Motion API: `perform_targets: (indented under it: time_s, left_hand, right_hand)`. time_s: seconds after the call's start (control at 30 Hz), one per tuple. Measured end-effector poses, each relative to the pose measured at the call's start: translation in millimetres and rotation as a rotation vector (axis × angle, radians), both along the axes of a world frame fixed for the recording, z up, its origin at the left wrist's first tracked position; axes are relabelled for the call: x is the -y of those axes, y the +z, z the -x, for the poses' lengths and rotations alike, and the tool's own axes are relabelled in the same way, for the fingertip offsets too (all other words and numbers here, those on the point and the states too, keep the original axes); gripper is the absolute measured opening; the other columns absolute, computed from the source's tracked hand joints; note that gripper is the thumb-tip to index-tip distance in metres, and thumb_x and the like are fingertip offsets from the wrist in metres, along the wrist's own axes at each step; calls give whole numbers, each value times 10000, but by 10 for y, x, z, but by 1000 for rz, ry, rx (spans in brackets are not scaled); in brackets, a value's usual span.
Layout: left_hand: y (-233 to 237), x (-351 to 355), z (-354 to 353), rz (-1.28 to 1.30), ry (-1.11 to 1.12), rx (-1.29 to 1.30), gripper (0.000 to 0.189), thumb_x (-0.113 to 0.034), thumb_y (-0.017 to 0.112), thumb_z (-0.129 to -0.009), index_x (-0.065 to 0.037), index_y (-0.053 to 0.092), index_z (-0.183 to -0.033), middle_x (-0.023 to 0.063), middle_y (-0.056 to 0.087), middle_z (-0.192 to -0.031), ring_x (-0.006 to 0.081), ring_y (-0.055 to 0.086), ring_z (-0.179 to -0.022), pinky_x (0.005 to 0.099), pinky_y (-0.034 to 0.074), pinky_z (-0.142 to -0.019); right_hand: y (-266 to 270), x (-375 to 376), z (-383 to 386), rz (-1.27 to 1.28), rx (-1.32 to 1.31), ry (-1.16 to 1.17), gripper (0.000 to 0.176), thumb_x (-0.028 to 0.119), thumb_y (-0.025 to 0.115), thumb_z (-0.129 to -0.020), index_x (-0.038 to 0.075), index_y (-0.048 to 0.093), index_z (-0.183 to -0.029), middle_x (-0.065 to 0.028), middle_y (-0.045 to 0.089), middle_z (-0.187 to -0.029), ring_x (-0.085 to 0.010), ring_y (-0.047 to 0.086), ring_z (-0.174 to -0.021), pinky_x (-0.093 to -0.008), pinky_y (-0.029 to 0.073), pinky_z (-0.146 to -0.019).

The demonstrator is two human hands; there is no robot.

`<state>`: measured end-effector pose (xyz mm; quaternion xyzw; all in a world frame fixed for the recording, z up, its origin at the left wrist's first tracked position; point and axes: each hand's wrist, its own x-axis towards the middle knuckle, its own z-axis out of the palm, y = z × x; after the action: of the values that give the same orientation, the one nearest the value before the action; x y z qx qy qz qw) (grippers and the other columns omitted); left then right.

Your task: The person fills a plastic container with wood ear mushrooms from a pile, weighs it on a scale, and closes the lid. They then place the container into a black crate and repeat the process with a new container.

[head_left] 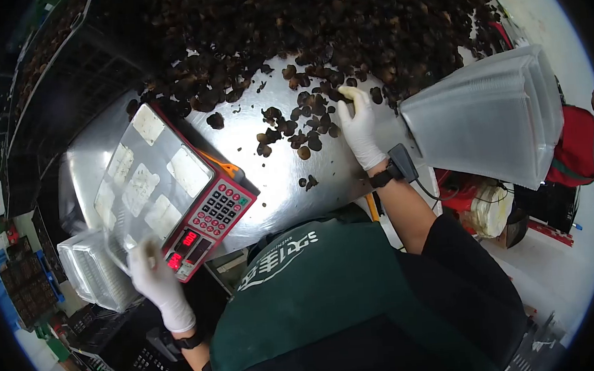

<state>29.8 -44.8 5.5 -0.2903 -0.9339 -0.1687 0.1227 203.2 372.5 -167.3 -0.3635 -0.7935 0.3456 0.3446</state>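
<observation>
My left hand (155, 284), in a white glove, is at the near left corner of a red digital scale (207, 211). Its fingers are closed on the edge of a clear plastic container (115, 249), which is smeared by motion above the scale's plate. Just to its left lies a stack of clear plastic containers (97, 271). My right hand (359, 128), also gloved, is over the metal table (277, 193), thumb and forefinger apart. Beside its fingertips are loose dark wood ear mushrooms (314, 113); I see nothing held in it.
A large heap of wood ear mushrooms (287, 23) covers the table's far side. At the right leans a tall nested stack of clear plastic containers (476, 117). A black crate (53, 85) stands at the far left. Red bags (573, 145) are beyond the right stack.
</observation>
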Motion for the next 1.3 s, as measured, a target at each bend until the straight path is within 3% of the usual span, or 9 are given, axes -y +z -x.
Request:
perform_targets:
  time_s: [0.1, 0.2, 0.33, 0.43, 0.57, 0.73, 1.03, 1.17, 1.3]
  left_hand:
    - [-10, -294, -148, 138, -23, -135, 425, -8, 757, -794, -57, 662, -1205, 115, 663, -1056, 305, 633, -980, 419, 496, -835]
    - [-31, -453, -411, -107, -265, -23, 483, 69, 743, -751, -12, 646, -1217, 168, 661, -1148, 364, 619, -1088, 426, 498, -927]
    - [-316, -1069, -671, -212, -596, 615, 499, 58, 676, -812, -8, 582, -1297, 201, 596, -1302, 359, 586, -1204, 395, 461, -1033]
    - [-715, -1486, -857, -217, -576, 869, 871, 3, 740, -764, 3, 299, -1515, 271, 316, -1518, 416, 300, -1443, 433, 279, -1194]
    - [-1111, -1918, -917, 6, -410, 504, 1093, -259, 877, -679, 1, 251, -1536, 325, 238, -1550, 494, 205, -1460, 561, 216, -1184]
    - [-1368, -2306, -760, -18, -189, 380, 1226, -450, 909, -583, -24, 265, -1534, 348, 227, -1542, 516, 195, -1454, 618, 166, -1175]
    - [-1571, -2723, -1391, -294, -413, 288, 589, -98, 711, -806, 45, 485, -1331, 241, 571, -1235, 385, 558, -1163, 425, 451, -1008]
    - [-1716, -2886, -2061, -421, -443, 336, 558, 17, 599, -801, 39, 489, -1347, 255, 569, -1254, 399, 574, -1130, 442, 453, -1006]
    - [-1602, -2986, -2655, -531, -515, 772, 574, 57, 573, -821, 53, 461, -1383, 276, 549, -1294, 447, 519, -1220, 463, 387, -1094]
  right_hand:
    - [23, 122, -9, -68, 16, 136, 298, 113, 643, -884, 27, 644, -1170, -151, 608, -1237, -327, 578, -1187, -376, 449, -1040]
    - [98, 99, 81, -120, 28, 166, 316, 86, 635, -893, 25, 638, -1204, -159, 601, -1296, -310, 559, -1244, -377, 422, -1077]
    - [22, -84, 390, -78, -13, 154, 320, 141, 625, -927, 54, 651, -1233, -149, 625, -1290, -302, 559, -1244, -374, 408, -1088]
    - [109, -25, 421, -156, 110, 440, 294, 227, 587, -980, 73, 672, -1214, -137, 644, -1276, -278, 573, -1237, -364, 416, -1082]
    - [133, 9, 380, 244, -3, 570, 306, 250, 562, -999, 75, 678, -1220, -114, 635, -1313, -277, 554, -1269, -374, 408, -1097]
    - [116, -65, 536, -114, 118, 663, 340, 245, 555, -979, 92, 669, -1260, -120, 619, -1351, -301, 502, -1329, -412, 371, -1128]
    - [-68, -95, -150, -152, 27, 715, 260, 260, 581, -919, 55, 693, -1033, -106, 681, -1042, -318, 584, -1031, -413, 474, -933]
    - [16, -12, -871, -179, -37, 488, 163, 137, 603, -836, 41, 668, -950, -120, 665, -918, -348, 582, -930, -435, 477, -877]
    - [97, 146, -1591, -109, 23, 277, 136, 87, 594, -838, 27, 649, -947, -157, 656, -957, -350, 589, -949, -443, 482, -861]
